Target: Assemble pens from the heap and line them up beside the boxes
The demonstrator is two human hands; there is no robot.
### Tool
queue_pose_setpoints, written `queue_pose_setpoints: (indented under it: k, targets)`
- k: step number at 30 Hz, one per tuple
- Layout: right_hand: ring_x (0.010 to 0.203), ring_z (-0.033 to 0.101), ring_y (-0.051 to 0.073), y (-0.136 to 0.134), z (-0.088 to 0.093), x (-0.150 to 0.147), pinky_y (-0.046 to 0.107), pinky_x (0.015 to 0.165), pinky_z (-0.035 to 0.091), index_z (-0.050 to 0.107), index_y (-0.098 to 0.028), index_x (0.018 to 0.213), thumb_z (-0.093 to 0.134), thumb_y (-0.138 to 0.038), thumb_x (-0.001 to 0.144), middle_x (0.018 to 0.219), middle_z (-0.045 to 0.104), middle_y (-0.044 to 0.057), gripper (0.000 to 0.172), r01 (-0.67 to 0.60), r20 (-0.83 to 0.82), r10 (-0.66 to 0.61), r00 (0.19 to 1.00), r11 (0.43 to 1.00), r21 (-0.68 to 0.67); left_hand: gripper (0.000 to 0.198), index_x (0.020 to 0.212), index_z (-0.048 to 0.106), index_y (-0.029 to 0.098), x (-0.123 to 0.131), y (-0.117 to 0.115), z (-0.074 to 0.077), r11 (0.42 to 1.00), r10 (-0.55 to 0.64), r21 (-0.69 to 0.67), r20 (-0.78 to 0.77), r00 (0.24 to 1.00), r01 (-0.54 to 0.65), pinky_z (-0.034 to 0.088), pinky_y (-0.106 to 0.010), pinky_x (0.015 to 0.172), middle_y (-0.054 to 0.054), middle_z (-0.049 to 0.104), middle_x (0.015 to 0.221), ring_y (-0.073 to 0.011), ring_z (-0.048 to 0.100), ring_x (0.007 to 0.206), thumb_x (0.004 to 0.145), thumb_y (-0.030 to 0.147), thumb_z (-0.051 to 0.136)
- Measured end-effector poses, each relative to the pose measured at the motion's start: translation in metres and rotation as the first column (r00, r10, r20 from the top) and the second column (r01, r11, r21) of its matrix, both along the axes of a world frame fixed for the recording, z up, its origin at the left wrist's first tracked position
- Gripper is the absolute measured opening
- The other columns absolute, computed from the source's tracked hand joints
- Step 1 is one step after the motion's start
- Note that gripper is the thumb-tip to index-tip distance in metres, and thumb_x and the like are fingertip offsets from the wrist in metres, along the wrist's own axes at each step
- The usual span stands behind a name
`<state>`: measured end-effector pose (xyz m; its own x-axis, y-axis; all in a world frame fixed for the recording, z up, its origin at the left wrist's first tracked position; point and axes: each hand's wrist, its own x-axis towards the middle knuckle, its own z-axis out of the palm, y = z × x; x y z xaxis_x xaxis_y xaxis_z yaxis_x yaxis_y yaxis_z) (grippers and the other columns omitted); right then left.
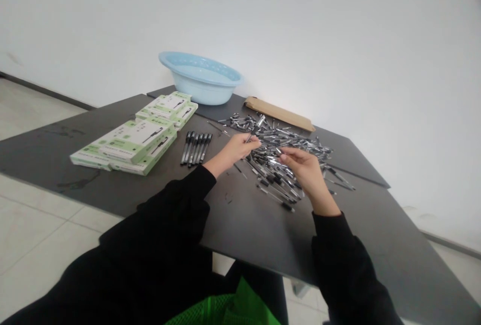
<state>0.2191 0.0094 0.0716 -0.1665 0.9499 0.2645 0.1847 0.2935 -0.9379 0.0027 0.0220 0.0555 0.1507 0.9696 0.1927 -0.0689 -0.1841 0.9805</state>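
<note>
My left hand (237, 148) is closed around a pen (259, 123) whose clear and dark end points up and away over the pile. Thumb and forefinger of my right hand (303, 167) pinch a small shiny pen part (278, 151); its exact kind is too small to make out. Both hands hover at the near side of a heap of loose pen parts (276, 177), with clear barrels and black pieces mixed. Left of my left hand lies a row of several black-capped pens (196, 148), side by side.
Stacks of white and green pen boxes (131, 140) stand on the dark table (255, 234) at the left. A light blue basin (203, 84) sits at the back by the wall. Behind the heap lies a flat brown cardboard piece (280, 112).
</note>
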Motion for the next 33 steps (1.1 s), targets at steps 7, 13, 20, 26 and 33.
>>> queue_pose_setpoints:
  k: [7, 13, 20, 26, 33]
  targets:
    - [0.079, 0.066, 0.018, -0.009, -0.011, 0.000, 0.034, 0.076, 0.054, 0.075, -0.020, 0.093, 0.079, -0.041, 0.070, 0.089, 0.074, 0.005, 0.032, -0.025, -0.003, 0.025, 1.000, 0.999, 0.047, 0.036, 0.085, 0.063, 0.016, 0.019, -0.010, -0.010, 0.971, -0.181, -0.135, 0.130, 0.975, 0.198, 0.013, -0.022, 0.044, 0.011, 0.032, 0.049, -0.0038, 0.023, 0.041, 0.070, 0.044, 0.079]
    - [0.071, 0.063, 0.016, -0.009, -0.012, -0.002, 0.030, 0.068, 0.050, 0.074, -0.019, 0.092, 0.075, -0.037, 0.074, 0.083, 0.071, 0.004, 0.026, -0.074, 0.071, 0.068, 0.995, 0.994, 0.084, 0.038, 0.089, 0.065, 0.014, 0.022, -0.014, -0.006, 0.966, -0.186, -0.159, 0.115, 0.976, 0.203, 0.014, -0.022, 0.045, 0.011, 0.033, 0.048, -0.0039, 0.024, 0.042, 0.069, 0.043, 0.080]
    - [0.066, 0.060, 0.015, -0.010, -0.014, -0.003, 0.029, 0.062, 0.048, 0.074, -0.018, 0.094, 0.073, -0.038, 0.076, 0.077, 0.068, 0.003, 0.027, -0.068, 0.107, 0.058, 0.993, 0.994, 0.087, 0.034, 0.080, 0.064, 0.015, 0.026, -0.012, -0.011, 0.971, -0.159, -0.163, 0.091, 0.983, 0.173, 0.013, -0.023, 0.043, 0.009, 0.035, 0.047, -0.0040, 0.024, 0.041, 0.069, 0.044, 0.079]
    - [0.065, 0.059, 0.015, -0.010, -0.014, -0.003, 0.029, 0.061, 0.046, 0.073, -0.018, 0.093, 0.072, -0.037, 0.076, 0.077, 0.067, 0.003, 0.026, -0.049, 0.109, 0.039, 0.993, 0.995, 0.093, 0.028, 0.079, 0.064, 0.016, 0.024, -0.011, -0.009, 0.978, -0.127, -0.153, 0.078, 0.989, 0.138, 0.014, -0.023, 0.044, 0.009, 0.035, 0.048, -0.0047, 0.026, 0.042, 0.073, 0.040, 0.076]
    - [0.064, 0.059, 0.015, -0.012, -0.013, -0.003, 0.029, 0.060, 0.046, 0.073, -0.017, 0.093, 0.071, -0.036, 0.076, 0.075, 0.067, 0.003, 0.026, -0.033, 0.140, 0.020, 0.990, 0.995, 0.096, 0.020, 0.074, 0.065, 0.015, 0.026, -0.016, -0.001, 0.992, -0.008, -0.124, -0.021, 1.000, 0.005, 0.022, -0.023, 0.048, 0.008, 0.042, 0.048, -0.0059, 0.032, 0.046, 0.070, 0.030, 0.077]
